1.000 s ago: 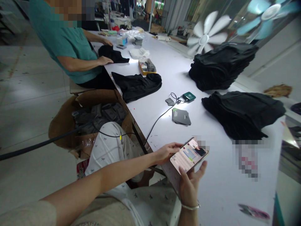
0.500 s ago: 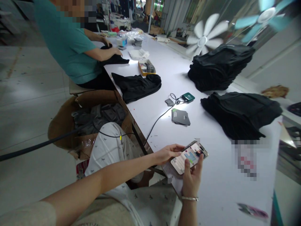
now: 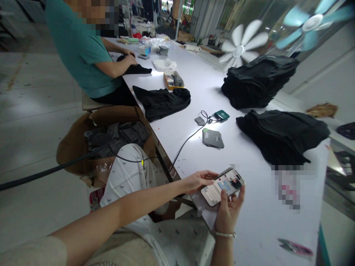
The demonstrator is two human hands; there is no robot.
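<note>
A smartphone (image 3: 219, 189) with a lit screen is held between both hands above the near edge of the white table (image 3: 257, 207). My left hand (image 3: 200, 181) grips its left end, thumb on the front. At the lower right, my right hand (image 3: 229, 210) wraps the phone's edge, its thumb over the screen and fingers along the far side. A bracelet (image 3: 225, 234) circles the right wrist. Beyond the phone lies a small stack of dark grey tags (image 3: 213, 138). Near the tags sit a green device (image 3: 222, 115) and a black cable (image 3: 187, 142).
Folded black garments form two piles (image 3: 260, 83) (image 3: 283, 131) on the right. A black garment (image 3: 163, 101) lies by the left edge near a small box (image 3: 173, 80). Pink-handled snips (image 3: 296, 246) rest at lower right. A co-worker (image 3: 80, 55) handles black cloth; a carton (image 3: 72, 147) stands below.
My right thumb and fingers have shifted slightly on the phone, the fingers moving toward its right end. The co-worker's hands have drawn back a little over the black cloth.
</note>
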